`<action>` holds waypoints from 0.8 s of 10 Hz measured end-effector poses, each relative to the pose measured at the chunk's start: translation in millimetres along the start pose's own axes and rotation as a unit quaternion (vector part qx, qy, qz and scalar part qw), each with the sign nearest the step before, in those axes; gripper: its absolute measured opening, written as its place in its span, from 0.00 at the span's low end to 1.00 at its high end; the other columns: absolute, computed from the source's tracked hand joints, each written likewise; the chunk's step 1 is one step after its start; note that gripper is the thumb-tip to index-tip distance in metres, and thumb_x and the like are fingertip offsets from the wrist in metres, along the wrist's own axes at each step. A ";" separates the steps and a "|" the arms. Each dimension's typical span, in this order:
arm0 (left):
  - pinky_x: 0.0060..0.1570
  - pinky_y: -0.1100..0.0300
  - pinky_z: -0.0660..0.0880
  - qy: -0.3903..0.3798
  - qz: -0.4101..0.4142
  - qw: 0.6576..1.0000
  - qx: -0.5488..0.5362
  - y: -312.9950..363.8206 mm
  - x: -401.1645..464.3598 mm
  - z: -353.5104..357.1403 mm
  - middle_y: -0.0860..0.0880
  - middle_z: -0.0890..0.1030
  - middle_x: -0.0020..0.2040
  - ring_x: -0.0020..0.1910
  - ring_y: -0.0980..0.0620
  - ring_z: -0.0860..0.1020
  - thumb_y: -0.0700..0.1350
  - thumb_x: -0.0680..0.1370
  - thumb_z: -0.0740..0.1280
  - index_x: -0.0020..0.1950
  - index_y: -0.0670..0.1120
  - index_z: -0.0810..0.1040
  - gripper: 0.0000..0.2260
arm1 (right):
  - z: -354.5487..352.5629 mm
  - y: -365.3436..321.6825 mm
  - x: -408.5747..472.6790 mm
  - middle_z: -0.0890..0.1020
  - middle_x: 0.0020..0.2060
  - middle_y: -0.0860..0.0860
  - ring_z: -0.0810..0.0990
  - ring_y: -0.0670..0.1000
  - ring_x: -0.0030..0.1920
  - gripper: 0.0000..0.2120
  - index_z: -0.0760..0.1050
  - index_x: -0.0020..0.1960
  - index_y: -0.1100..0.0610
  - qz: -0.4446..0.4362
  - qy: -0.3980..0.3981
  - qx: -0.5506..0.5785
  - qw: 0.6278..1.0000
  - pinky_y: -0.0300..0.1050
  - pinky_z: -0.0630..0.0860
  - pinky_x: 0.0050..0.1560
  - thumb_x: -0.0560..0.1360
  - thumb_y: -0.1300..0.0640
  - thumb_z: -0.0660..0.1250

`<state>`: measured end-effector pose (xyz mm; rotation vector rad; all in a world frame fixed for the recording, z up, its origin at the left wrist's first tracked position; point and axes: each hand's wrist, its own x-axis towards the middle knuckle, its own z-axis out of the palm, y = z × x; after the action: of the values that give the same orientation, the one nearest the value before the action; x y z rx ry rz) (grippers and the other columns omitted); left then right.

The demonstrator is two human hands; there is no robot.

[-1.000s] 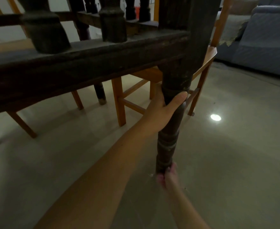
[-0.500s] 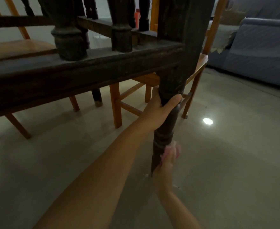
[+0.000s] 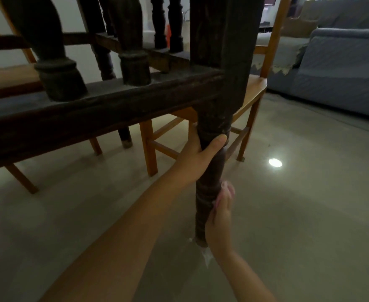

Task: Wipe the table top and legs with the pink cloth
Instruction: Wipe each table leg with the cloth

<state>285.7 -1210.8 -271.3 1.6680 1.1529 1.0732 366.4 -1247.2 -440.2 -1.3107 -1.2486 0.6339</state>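
Observation:
A dark turned table leg (image 3: 210,177) runs down the middle of the view to the floor. My left hand (image 3: 197,158) grips it just under the dark lower rail (image 3: 96,112), thumb across the front. My right hand (image 3: 219,216) holds the pink cloth (image 3: 226,188) against the leg's lower right side; only a bit of the cloth shows above the fingers. The table top is out of view.
An orange wooden chair (image 3: 252,94) stands right behind the leg, another chair (image 3: 16,177) is at the left. A grey sofa (image 3: 340,68) fills the back right. The pale floor (image 3: 299,214) shows a bright light reflection (image 3: 275,162).
My right hand with the cloth has slid up the leg from its foot to the lower middle. My left hand keeps its grip. The camera has moved closer.

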 end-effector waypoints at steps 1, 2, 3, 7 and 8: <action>0.57 0.64 0.59 0.015 0.001 1.000 -0.005 -3.4 3.6 -0.1 0.56 0.68 0.65 0.58 0.63 0.63 0.53 0.78 0.59 0.72 0.52 0.55 0.25 | 2.9 16.0 -7.2 0.64 0.63 0.44 0.63 0.40 0.64 0.23 0.58 0.61 0.39 0.049 -0.024 -0.032 0.998 0.41 0.63 0.65 0.78 0.67 0.54; 0.59 0.61 0.63 0.018 -0.008 1.000 -0.011 -7.0 5.1 1.8 0.56 0.69 0.63 0.59 0.62 0.66 0.53 0.77 0.61 0.71 0.53 0.56 0.25 | -4.4 -0.2 9.5 0.70 0.57 0.53 0.71 0.38 0.57 0.15 0.69 0.53 0.58 0.029 -0.020 0.040 0.999 0.42 0.69 0.61 0.76 0.75 0.54; 0.59 0.63 0.67 0.044 -0.036 0.998 -0.014 -3.0 2.2 5.2 0.61 0.69 0.58 0.57 0.64 0.69 0.55 0.75 0.64 0.69 0.55 0.57 0.26 | -17.1 -54.0 32.1 0.74 0.58 0.54 0.74 0.45 0.60 0.14 0.68 0.64 0.62 -0.004 -0.050 0.135 0.990 0.40 0.73 0.62 0.80 0.67 0.55; 0.63 0.63 0.56 -0.053 -0.277 0.954 0.101 111.1 -76.3 -25.8 0.54 0.61 0.72 0.72 0.54 0.59 0.51 0.79 0.60 0.74 0.53 0.54 0.25 | -155.1 -187.8 45.8 0.68 0.67 0.45 0.67 0.22 0.51 0.27 0.61 0.72 0.50 0.207 -0.268 -0.121 0.933 0.24 0.66 0.56 0.77 0.67 0.60; 0.66 0.60 0.61 -0.079 -0.345 0.932 0.074 165.5 -111.9 -45.1 0.51 0.62 0.73 0.70 0.52 0.62 0.52 0.79 0.59 0.74 0.53 0.54 0.26 | -177.1 -256.7 45.8 0.72 0.67 0.46 0.72 0.37 0.60 0.25 0.66 0.69 0.46 0.234 -0.294 -0.138 0.916 0.40 0.70 0.63 0.76 0.66 0.59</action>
<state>261.5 -1351.1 -124.2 1.2567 1.5712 0.4066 468.2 -1326.9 -152.7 -1.7543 -1.5508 1.3025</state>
